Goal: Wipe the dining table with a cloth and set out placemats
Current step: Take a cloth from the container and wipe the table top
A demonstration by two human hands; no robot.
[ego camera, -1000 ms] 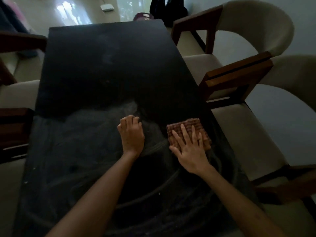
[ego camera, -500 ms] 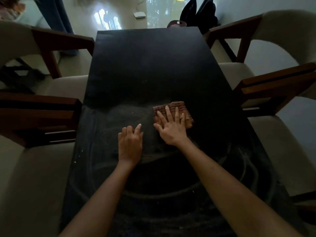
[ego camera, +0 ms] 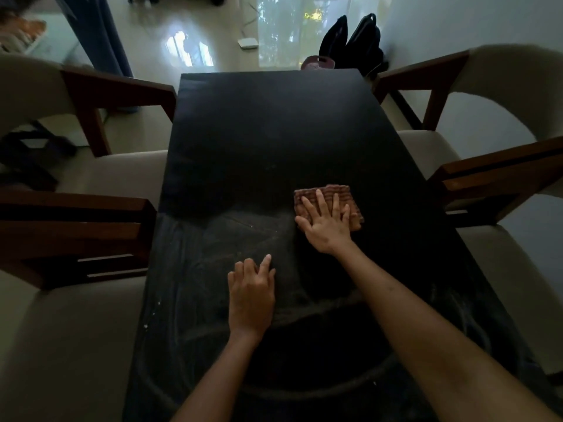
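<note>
**Hands and cloth on the dark dining table, seen from my head**

My right hand (ego camera: 327,225) lies flat on a folded, reddish-brown checked cloth (ego camera: 330,202), fingers straight and spread, pressing it against the long black rectangular dining table (ego camera: 268,132). The cloth sits right of the table's centre line, about halfway along its length, with its far edge and right corner showing beyond my fingertips. My left hand (ego camera: 251,295) rests palm down on the bare tabletop, nearer to me than the cloth and left of it, well apart from it; its fingers are held close together, some bent at the knuckles and the forefinger reaching farthest, and it holds nothing. Pale curved smears (ego camera: 213,248) cover the half of the table nearest me, around and between my forearms; the half beyond the cloth looks evenly dark. No placemats lie on the table.

Four wood-framed chairs with beige upholstery (ego camera: 499,95) stand along the table, two on each long side. Past the table's far end, a maroon round container (ego camera: 315,62) shows just behind the edge, with two black bags (ego camera: 350,41) standing on the pale glossy floor beside it. A small white flat object (ego camera: 247,43) lies on the floor farther off.
</note>
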